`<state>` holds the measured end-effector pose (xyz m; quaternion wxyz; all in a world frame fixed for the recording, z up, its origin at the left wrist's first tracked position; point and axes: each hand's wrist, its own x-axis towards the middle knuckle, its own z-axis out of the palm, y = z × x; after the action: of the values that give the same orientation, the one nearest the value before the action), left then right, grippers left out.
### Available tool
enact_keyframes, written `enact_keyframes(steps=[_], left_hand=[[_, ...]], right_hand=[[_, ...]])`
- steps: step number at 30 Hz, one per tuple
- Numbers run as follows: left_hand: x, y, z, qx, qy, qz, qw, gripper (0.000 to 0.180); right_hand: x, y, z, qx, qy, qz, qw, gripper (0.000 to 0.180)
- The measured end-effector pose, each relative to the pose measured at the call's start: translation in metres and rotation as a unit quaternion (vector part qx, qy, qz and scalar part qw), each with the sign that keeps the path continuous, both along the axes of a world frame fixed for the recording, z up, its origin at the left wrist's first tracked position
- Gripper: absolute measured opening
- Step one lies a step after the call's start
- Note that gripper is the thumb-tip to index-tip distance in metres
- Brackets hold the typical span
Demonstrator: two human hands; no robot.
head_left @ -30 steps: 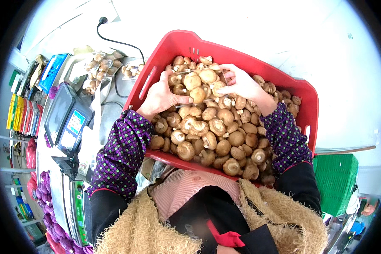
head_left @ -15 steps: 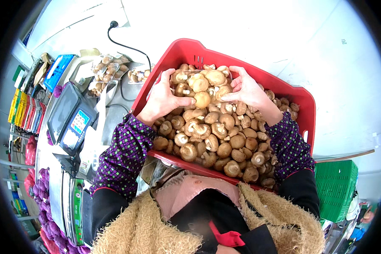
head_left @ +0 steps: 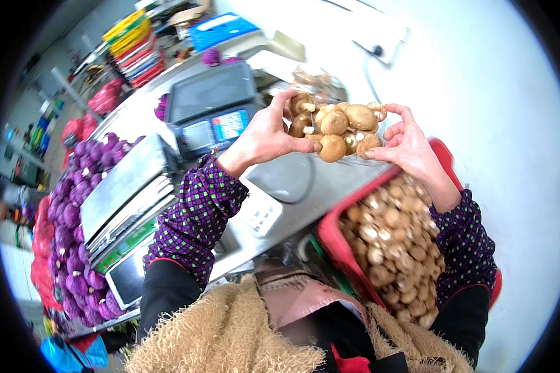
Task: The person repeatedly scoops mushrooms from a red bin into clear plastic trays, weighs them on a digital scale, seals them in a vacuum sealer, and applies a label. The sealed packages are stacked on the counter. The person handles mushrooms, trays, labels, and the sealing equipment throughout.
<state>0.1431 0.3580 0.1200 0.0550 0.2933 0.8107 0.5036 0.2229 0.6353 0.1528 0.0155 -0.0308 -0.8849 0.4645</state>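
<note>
Between both hands, raised over the metal table (head_left: 255, 248), is a batch of brown mushrooms (head_left: 336, 124) in what looks like a clear plastic tray; little of the tray itself shows. My left hand (head_left: 270, 133) grips its left end, thumb in front and fingers behind. At the right end my right hand (head_left: 410, 146) grips it with the thumb against a mushroom, fingers curled round the far side. Below and to the right stands a red crate (head_left: 339, 236) full of loose mushrooms (head_left: 395, 248), partly covered by my right forearm.
A dark weighing scale (head_left: 211, 93) with a lit panel stands left of the hands. Bagged mushrooms (head_left: 317, 84) lie behind them. Purple vegetables (head_left: 74, 230) in red netting and a flat metal-topped device (head_left: 127, 193) are farther left. A plug (head_left: 376, 50) and cable are at the back.
Both hands have lifted the mushrooms out from over the red crate and carried them left, above the table. The view has turned left, bringing the scale nearer the middle.
</note>
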Motion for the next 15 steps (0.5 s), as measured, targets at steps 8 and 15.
enact_keyframes(steps=[8,15], left_hand=[[-0.151,-0.201,-0.05,-0.084,-0.012,0.138,0.987,0.102],[-0.281,-0.28,-0.116,-0.126,-0.023,0.169,0.977,0.1]], right_hand=[[-0.231,-0.187,-0.072,0.04,0.008,0.193,0.98,0.101],[-0.374,-0.273,-0.16,0.076,0.025,0.197,0.977,0.103]])
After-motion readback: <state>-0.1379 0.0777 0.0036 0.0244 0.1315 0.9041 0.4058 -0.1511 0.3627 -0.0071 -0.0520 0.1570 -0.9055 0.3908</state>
